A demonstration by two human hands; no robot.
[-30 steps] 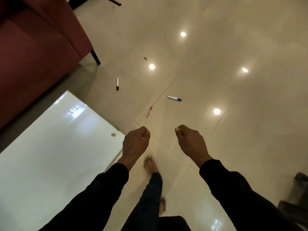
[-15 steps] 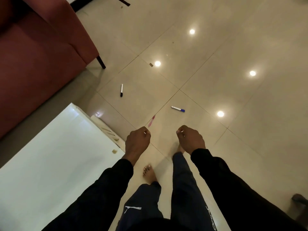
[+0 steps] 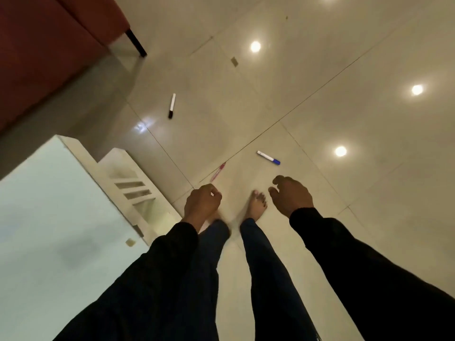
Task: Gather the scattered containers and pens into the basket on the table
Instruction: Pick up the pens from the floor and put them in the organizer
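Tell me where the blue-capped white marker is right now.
The blue-capped white marker lies on the tiled floor in the head view, just ahead of the right hand and right of the pink pen.

The dark red upholstered sofa (image 3: 46, 52) is cut off by the top and left edges. The white glass-topped table (image 3: 49, 230) runs off the left and bottom edges. The curled left hand (image 3: 202, 201) hides its palm, so whether it holds anything cannot be told. The thin pink pen (image 3: 218, 171) is blurred; the small tan scrap (image 3: 234, 61) is too small to identify.
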